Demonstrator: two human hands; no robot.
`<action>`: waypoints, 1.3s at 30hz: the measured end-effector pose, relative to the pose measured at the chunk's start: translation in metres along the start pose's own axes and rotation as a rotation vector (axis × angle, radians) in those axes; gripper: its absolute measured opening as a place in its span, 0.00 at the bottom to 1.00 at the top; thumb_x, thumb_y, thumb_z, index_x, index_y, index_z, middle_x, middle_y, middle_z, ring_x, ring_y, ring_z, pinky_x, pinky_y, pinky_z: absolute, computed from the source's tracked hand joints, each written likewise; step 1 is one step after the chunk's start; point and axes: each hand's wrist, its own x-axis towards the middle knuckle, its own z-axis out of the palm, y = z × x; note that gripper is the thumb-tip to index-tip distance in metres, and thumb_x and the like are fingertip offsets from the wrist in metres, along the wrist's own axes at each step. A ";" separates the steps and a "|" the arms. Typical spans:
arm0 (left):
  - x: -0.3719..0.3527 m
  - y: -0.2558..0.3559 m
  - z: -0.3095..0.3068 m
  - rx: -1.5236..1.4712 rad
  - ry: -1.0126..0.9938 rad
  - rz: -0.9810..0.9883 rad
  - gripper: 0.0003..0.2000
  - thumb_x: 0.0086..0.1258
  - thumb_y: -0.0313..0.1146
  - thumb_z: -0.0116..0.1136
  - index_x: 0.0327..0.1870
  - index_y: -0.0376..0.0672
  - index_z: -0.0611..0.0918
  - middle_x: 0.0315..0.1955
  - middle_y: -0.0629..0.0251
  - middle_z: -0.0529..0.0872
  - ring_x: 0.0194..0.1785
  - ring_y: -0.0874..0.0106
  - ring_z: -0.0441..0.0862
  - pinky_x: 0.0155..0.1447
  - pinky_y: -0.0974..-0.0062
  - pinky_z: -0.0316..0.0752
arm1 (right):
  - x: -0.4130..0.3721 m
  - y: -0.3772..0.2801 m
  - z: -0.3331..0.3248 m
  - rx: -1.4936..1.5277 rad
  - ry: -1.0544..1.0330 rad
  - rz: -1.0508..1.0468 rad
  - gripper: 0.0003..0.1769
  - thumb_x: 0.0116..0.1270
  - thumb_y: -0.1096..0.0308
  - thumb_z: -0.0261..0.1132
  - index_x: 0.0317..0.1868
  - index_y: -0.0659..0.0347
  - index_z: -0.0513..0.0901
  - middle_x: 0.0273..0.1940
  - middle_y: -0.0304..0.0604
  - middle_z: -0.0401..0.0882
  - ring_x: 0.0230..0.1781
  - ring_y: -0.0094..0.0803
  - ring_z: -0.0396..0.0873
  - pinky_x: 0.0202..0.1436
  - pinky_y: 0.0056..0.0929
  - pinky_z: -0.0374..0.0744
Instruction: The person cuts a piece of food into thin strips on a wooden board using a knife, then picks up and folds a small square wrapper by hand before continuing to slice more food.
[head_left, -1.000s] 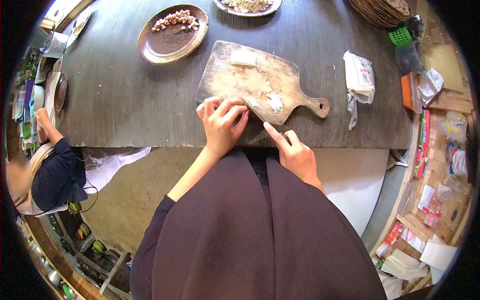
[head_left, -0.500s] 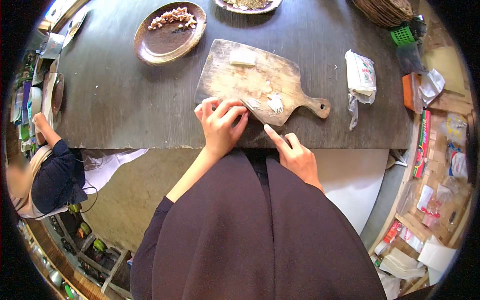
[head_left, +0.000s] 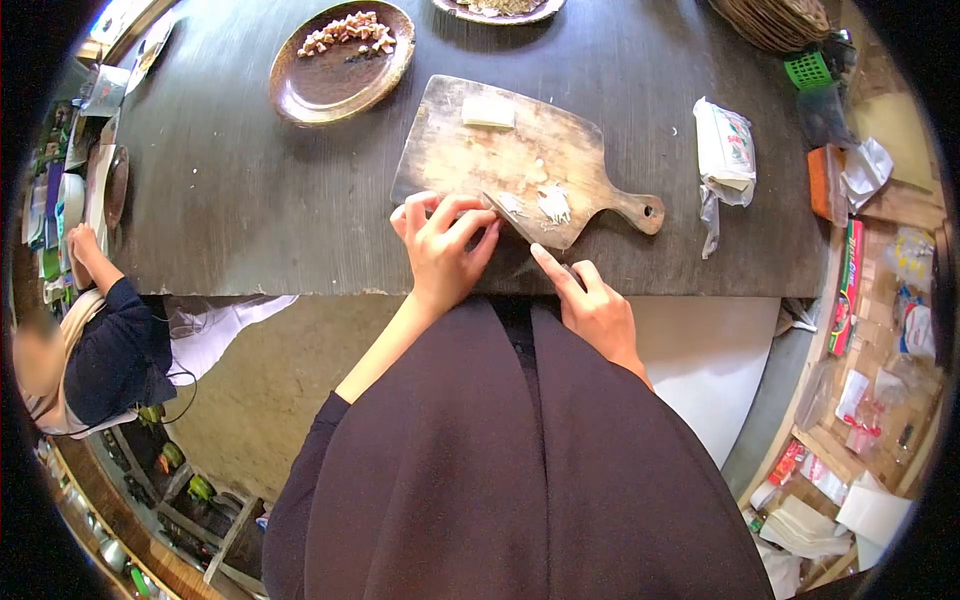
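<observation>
A wooden cutting board point(head_left: 450, 140) with a handle lies near the table's front edge. My right hand point(head_left: 600, 312) grips a knife point(head_left: 513, 219), its index finger stretched along the back of the blade, which slants up and left over the board's near edge. Beside the blade, my left hand point(head_left: 445, 250) has its fingers curled down at the board's near edge; whatever they pinch is hidden beneath them. Fine white slivers point(head_left: 553, 204) lie to the right of the knife. A pale rectangular block point(head_left: 488, 111) rests toward the board's far side.
A brown plate point(head_left: 320, 85) holds small diced pieces, and another plate point(head_left: 500, 15) stands at the far edge of view. To the right lies a white plastic packet point(head_left: 724, 155). At far left, another person point(head_left: 115, 350) sits by the table.
The knife tip has shifted very slightly against the fingers of my left hand. The view has moved a little; both hands stay in about the same place.
</observation>
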 end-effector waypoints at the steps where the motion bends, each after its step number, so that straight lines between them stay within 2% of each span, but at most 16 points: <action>1: 0.000 0.000 0.000 0.004 -0.005 0.000 0.07 0.58 0.36 0.75 0.35 0.57 0.89 0.41 0.82 0.87 0.53 0.65 0.75 0.62 0.59 0.60 | -0.002 0.000 -0.001 -0.002 -0.002 0.002 0.42 0.63 0.76 0.63 0.75 0.26 0.73 0.38 0.40 0.76 0.29 0.37 0.86 0.31 0.38 0.88; 12: -0.001 0.001 -0.001 0.008 -0.012 -0.005 0.07 0.57 0.36 0.75 0.35 0.56 0.89 0.41 0.82 0.88 0.54 0.65 0.75 0.62 0.59 0.60 | 0.001 0.001 0.001 -0.041 0.009 -0.016 0.43 0.62 0.77 0.63 0.75 0.25 0.73 0.35 0.40 0.73 0.26 0.37 0.84 0.29 0.38 0.87; 19: -0.002 0.000 0.000 0.012 0.001 0.009 0.07 0.57 0.36 0.75 0.35 0.56 0.88 0.41 0.82 0.88 0.54 0.65 0.75 0.62 0.58 0.60 | 0.008 0.005 0.005 -0.065 0.023 -0.068 0.44 0.62 0.76 0.63 0.77 0.25 0.71 0.36 0.41 0.74 0.26 0.38 0.84 0.29 0.38 0.87; 33: -0.002 0.001 0.000 0.026 0.004 0.011 0.07 0.58 0.37 0.75 0.35 0.56 0.88 0.41 0.83 0.88 0.53 0.65 0.75 0.62 0.59 0.60 | 0.003 0.004 0.003 -0.042 -0.042 -0.040 0.45 0.63 0.76 0.62 0.78 0.25 0.70 0.37 0.42 0.74 0.27 0.38 0.85 0.31 0.39 0.88; 39: -0.002 0.001 0.000 0.033 0.005 0.011 0.07 0.57 0.35 0.76 0.35 0.56 0.89 0.41 0.83 0.88 0.54 0.65 0.75 0.63 0.60 0.60 | 0.005 0.001 0.010 -0.037 0.001 -0.044 0.45 0.63 0.76 0.62 0.78 0.25 0.69 0.37 0.42 0.74 0.27 0.38 0.85 0.30 0.39 0.88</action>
